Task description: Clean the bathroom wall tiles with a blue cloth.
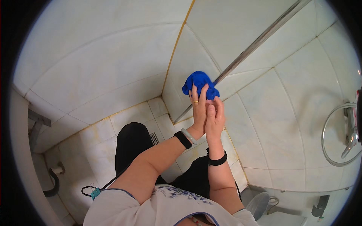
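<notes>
A bunched blue cloth [198, 80] lies against a long grey metal edge strip [249, 50] that runs down the outer corner of a tiled wall. My left hand [199, 108] is spread over the cloth and presses it there, with a ring on one finger. Close beside it, my right hand [215, 117] has its fingers curled at the cloth's lower right edge. Part of its grip is hidden by the cloth. The strip shows again below the cloth, down to the floor.
Pale tiled walls [113, 50] meet the tiled floor [99, 130]. A floor drain [154, 139] shows beside my knee. On the right hang a shower hose [323, 135] and a mixer tap [351, 138]. A black drain pipe [55, 183] bends at left. A wall bracket [320, 205] sits lower right.
</notes>
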Demonstrator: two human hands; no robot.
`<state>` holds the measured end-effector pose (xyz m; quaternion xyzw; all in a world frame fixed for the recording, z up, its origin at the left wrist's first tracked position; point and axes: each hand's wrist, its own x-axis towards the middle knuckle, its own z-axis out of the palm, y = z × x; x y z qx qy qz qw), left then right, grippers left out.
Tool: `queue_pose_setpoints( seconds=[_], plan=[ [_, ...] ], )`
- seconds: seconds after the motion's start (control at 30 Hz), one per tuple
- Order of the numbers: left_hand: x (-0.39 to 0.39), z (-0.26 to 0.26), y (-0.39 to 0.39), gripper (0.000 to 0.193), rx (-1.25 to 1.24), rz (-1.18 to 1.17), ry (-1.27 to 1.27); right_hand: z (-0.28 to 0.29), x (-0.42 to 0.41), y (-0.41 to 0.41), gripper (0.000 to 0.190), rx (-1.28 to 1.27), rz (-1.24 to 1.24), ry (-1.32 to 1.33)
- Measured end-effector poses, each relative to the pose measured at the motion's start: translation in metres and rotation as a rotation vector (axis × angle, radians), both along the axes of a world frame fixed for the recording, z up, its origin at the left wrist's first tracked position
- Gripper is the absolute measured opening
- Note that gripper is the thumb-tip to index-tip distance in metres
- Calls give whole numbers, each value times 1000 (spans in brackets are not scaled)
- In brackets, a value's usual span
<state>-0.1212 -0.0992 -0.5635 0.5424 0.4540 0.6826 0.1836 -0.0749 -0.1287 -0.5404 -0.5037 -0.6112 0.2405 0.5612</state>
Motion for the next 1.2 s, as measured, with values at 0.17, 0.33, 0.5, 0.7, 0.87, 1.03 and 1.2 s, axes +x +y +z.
queue_pose_setpoints(
  seconds=[0.17,0.33,0.5,0.7,0.87,1.03,1.2],
  plan=[
    [-4,-54,-1,56,-180,10,31,-37,-1,1,26,-81,4,-87],
    [-6,-89,-6,47,-237,18,-67,-80,-3,4,26,-165,29,-87],
    [-16,-102,-10,51,-316,-40,-103,-85,-11,3,26,-232,66,-183],
    [-26,-39,-6,50,-206,-135,-199,-23,-24,-7,30,-140,16,-166],
    [-41,56,12,43,249,-96,-44,39,-35,0,42,127,6,-160],
    [-48,50,28,40,165,-186,-69,33,-44,16,49,71,42,-144],
    [-44,-12,39,47,-90,-149,-152,-12,-43,28,50,-57,57,-207]
  ],
)
